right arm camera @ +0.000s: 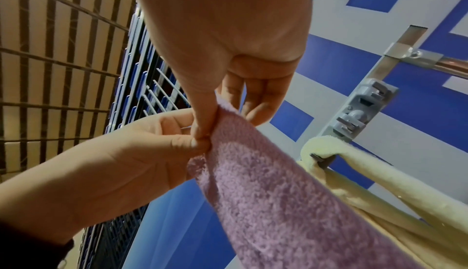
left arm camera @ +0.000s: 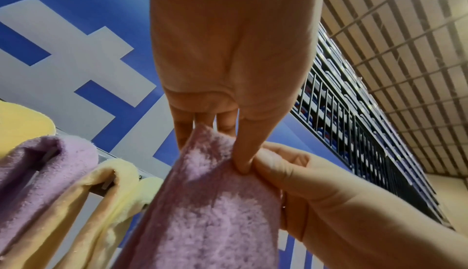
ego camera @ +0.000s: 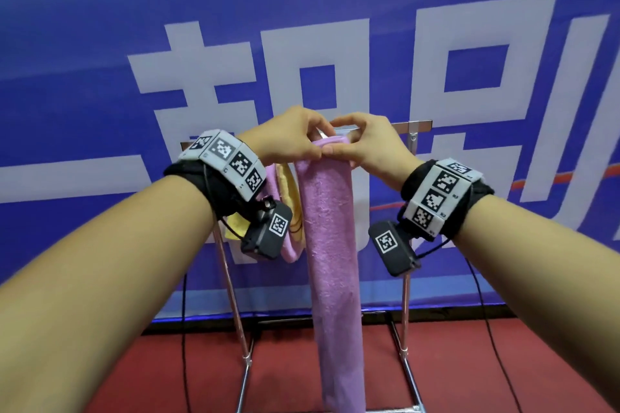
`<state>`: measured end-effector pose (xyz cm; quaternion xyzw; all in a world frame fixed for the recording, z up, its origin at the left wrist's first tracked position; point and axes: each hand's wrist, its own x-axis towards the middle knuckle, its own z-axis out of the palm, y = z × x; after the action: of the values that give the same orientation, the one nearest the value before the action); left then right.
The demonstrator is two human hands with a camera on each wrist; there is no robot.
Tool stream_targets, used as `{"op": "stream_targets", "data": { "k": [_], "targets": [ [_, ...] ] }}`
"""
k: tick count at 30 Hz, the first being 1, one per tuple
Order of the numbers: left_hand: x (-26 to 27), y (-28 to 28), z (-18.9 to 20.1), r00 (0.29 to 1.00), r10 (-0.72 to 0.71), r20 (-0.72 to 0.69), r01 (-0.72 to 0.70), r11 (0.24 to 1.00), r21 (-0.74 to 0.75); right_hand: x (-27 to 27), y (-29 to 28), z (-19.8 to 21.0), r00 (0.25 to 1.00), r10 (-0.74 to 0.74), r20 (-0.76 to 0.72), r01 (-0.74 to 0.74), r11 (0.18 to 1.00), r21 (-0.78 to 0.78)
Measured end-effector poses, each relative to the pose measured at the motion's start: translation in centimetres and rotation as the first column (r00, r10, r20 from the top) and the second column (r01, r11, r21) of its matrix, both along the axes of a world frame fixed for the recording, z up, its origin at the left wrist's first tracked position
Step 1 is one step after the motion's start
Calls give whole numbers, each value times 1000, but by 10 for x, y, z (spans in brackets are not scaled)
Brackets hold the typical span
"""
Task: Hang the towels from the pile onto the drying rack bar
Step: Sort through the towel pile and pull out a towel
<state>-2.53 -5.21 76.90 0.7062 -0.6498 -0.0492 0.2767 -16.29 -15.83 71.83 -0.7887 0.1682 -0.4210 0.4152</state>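
a yellow towel [ego camera: 285, 184] and another purple one [left arm camera: 38, 165] already hang on the rack bar [ego camera: 407, 126]. both grips, left hand [ego camera: 288, 141] and right hand [ego camera: 372, 144], pinch the purple towel [ego camera: 330, 228] at the bar; the pile is unseen.

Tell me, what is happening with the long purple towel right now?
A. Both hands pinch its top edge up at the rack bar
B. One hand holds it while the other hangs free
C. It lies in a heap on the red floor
A: the left hand and right hand both pinch the purple towel at its top, by the rack bar.
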Motion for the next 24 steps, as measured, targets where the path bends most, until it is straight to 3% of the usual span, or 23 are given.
{"op": "stream_targets", "data": {
  "k": [4,9,12,21,24],
  "targets": [
    [5,-14,-9,999,29,28,-28,999,-44,4,-12,-11,997,75,20,-76,992,96],
    [11,-24,-8,995,77,-64,-88,977,-196,10,-27,-39,962,203,-181,-168,967,189],
    [12,-31,-4,991,93,-93,-116,952,-285,15,-33,-61,948,229,-220,-169,951,259],
    [31,-31,12,986,29,-165,-105,871,-479,42,-33,-92,984,121,-130,-88,969,231],
    [41,-32,13,973,34,-229,-159,818,-552,49,-38,-103,974,83,-209,-51,986,158]
  ]
}}
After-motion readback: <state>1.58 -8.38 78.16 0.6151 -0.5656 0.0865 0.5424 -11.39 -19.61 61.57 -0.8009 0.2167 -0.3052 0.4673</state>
